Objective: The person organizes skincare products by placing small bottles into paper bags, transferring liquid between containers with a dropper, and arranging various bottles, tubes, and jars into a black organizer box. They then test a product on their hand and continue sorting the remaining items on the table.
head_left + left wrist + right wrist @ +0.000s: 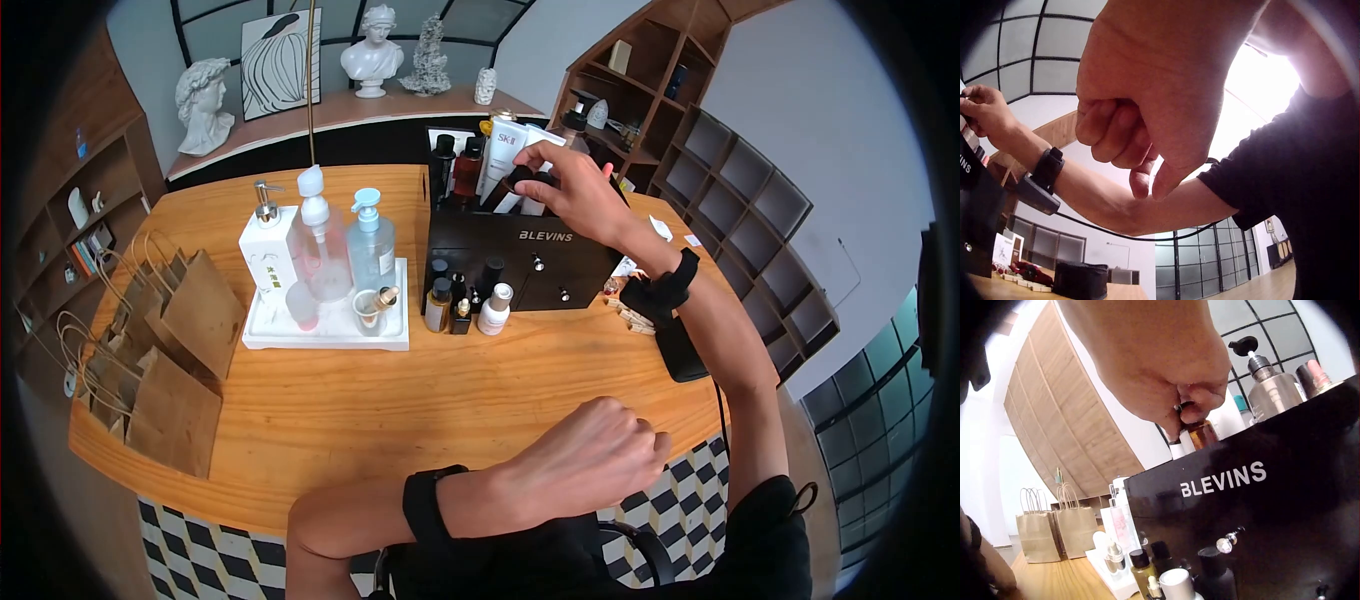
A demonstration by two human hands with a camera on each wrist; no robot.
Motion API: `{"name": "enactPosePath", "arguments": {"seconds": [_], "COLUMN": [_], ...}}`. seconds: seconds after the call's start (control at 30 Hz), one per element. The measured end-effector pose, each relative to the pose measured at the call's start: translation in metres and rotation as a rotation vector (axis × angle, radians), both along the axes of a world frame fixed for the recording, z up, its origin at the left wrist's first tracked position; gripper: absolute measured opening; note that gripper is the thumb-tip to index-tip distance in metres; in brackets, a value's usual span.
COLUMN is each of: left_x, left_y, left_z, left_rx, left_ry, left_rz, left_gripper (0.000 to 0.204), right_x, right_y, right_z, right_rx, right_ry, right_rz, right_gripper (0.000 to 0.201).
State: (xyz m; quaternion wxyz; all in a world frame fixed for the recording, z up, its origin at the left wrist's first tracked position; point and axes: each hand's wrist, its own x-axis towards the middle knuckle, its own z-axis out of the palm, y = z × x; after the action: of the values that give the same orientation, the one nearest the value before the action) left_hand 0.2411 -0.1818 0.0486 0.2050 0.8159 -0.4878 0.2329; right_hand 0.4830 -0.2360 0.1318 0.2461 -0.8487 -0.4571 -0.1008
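My right hand [585, 198] reaches down into the open top of a black organizer box [475, 240] lettered BLEVINS. Thumb and fingers pinch the dark cap of a small amber bottle [1202, 435], its lower part hidden behind the box's front wall. Around it stand a white SK-II tube [503, 150], a reddish bottle with a black cap [467, 172] and a pump bottle [1272, 394]. My left hand [592, 455] hangs over the near edge of the table, fingers loosely curled, holding nothing.
Small bottles [494, 312] stand before the box. Left of them, a white tray [328, 338] bears pump bottles and a cup. Brown paper bags [175, 405] stand at the table's left. A black pouch [684, 352] lies at the right, near wooden pieces [634, 318].
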Motion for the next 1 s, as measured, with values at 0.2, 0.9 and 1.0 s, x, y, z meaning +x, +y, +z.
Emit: {"name": "enactPosePath", "arguments": {"seconds": [0.2,0.9,1.0], "left_x": [0.001,0.003,0.005], "left_y": [0.003,-0.001,-0.002], "left_z": [0.001,-0.006,-0.007], "left_rx": [0.03,-0.013,-0.009], "left_ry": [-0.015,-0.029,0.003], "left_rz": [-0.001,-0.008,-0.007], "left_gripper": [0.017,0.019,0.02], "right_x": [-0.007,-0.047,-0.041], "right_y": [-0.014,-0.07,-0.069], "right_z": [0.0,-0.111,-0.114], "right_rx": [0.268,-0.114,-0.094], "right_ry": [-0.264,0.01,-0.036], "right_rz": [0.032,0.042,0.061], "right_gripper": [0.034,0.034,0.033]}}
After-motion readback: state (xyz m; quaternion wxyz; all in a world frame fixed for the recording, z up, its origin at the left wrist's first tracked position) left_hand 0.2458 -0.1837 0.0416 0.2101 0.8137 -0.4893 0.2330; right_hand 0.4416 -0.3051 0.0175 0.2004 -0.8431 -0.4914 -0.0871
